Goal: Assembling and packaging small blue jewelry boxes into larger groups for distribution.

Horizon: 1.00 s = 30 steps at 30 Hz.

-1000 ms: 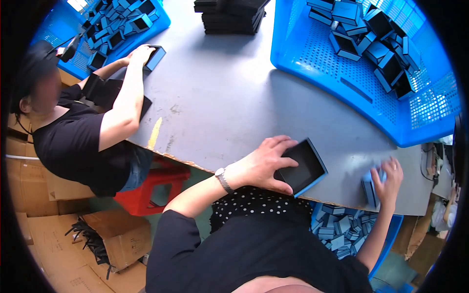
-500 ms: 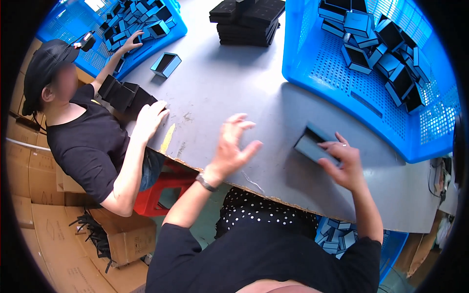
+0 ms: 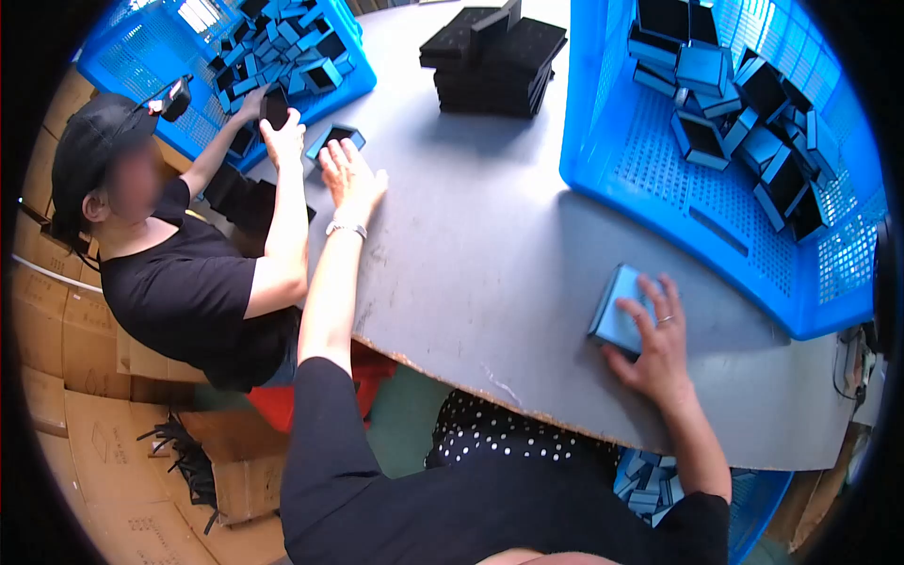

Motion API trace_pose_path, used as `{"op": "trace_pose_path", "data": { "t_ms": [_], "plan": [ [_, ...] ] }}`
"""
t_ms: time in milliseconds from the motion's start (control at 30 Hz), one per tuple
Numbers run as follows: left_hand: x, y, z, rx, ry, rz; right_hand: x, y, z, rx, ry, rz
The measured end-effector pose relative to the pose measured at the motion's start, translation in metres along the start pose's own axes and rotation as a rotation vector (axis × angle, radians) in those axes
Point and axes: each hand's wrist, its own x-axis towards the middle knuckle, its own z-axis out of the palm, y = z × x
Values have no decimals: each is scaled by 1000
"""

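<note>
My left hand [image 3: 350, 181] is stretched out to the far left with its fingers extended. Its fingertips are at the near edge of a small open blue box [image 3: 347, 134] with a dark inside; whether they touch it I cannot tell. On the right side of the table, my right hand [image 3: 656, 344] grips another light-blue box [image 3: 617, 303], thumb at its near edge and fingers over its face. That box rests on the grey table [image 3: 471, 235].
A large blue basket [image 3: 650, 202] of blue boxes stands at the right; another basket [image 3: 363, 80] is at the far left. Black flat pieces [image 3: 494, 71] are stacked at the back. A co-worker [image 3: 179, 254] sits left, holding a dark piece [image 3: 274, 108].
My left hand has reached far left to the blue box there. The box under my right hand has been turned to another face. The co-worker has lifted a dark piece towards the basket.
</note>
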Motion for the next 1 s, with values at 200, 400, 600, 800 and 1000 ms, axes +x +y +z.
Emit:
{"op": "trace_pose_path", "data": {
  "t_ms": [200, 400, 600, 800, 1000],
  "plan": [
    [15, -32, 19, 88, -168, 92, -2, -5, -6, 78, -97, -9],
    [-134, 94, -63, -477, -78, 557, 6, 8, -27, 73, -238, 6],
    [-195, 148, -108, -974, -259, 732, 34, 21, -19, 716, -48, 115],
    [-201, 160, -80, -1157, -452, 699, 63, -14, -4, 473, -219, -205],
    [-215, 157, -79, -1235, -400, 619, 58, -49, -10, 81, -242, -284]
  ]
}}
